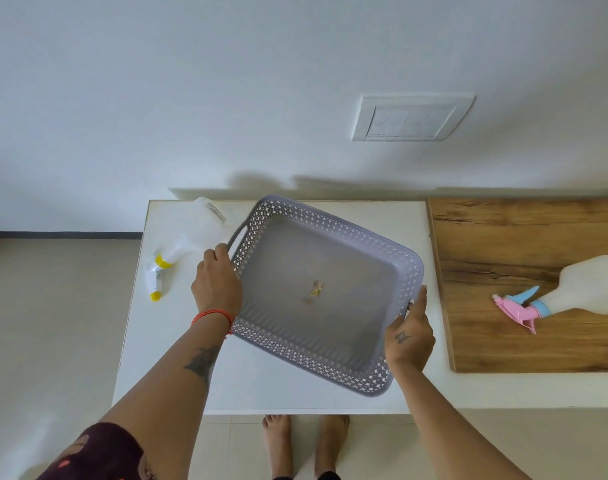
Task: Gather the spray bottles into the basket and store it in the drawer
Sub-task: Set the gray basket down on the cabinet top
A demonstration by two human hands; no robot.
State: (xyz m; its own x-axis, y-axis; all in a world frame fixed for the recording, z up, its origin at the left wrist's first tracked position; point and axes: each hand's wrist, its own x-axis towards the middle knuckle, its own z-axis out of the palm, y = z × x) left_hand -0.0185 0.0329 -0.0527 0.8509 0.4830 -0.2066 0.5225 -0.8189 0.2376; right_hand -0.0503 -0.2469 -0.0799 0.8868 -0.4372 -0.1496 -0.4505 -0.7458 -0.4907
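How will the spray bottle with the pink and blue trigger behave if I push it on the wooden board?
The pink-trigger bottle lies on its side on the wooden board, so its rounded body may roll or pivot. It looks like thin translucent plastic, probably light and slightly squeezable. The protruding trigger would likely stop a full roll.

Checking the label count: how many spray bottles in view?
2. One spray bottle with yellow nozzle lies on the white table left of the basket; one with pink-blue nozzle lies on the wooden board at right. None in the basket.
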